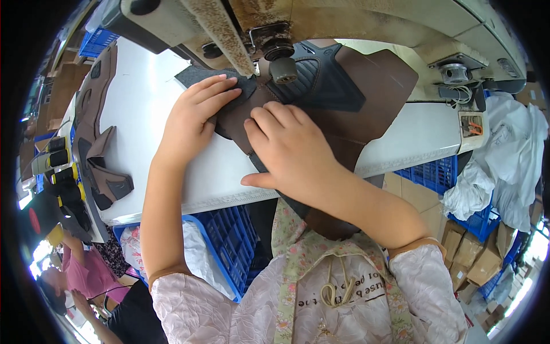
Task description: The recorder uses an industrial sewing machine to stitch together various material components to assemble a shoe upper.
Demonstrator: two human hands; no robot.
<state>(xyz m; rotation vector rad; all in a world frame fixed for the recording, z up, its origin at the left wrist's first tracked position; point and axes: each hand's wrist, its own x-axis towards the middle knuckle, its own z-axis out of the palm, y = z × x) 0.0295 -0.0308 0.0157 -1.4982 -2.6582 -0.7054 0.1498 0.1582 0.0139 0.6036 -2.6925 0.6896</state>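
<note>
Panel (378,86) on table (140,86) under sewing machine (355,23); crate (232,241) below, left.

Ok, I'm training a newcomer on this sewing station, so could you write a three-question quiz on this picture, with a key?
1. Which hand touches the dark grey piece?
2. True or false: the right hand is clenched in a fist.
3. What colour is the basket below the front edge of the white table? A) red B) blue C) green

Key: 1. The left hand. 2. False; it lies open over the brown panel. 3. B.
</note>
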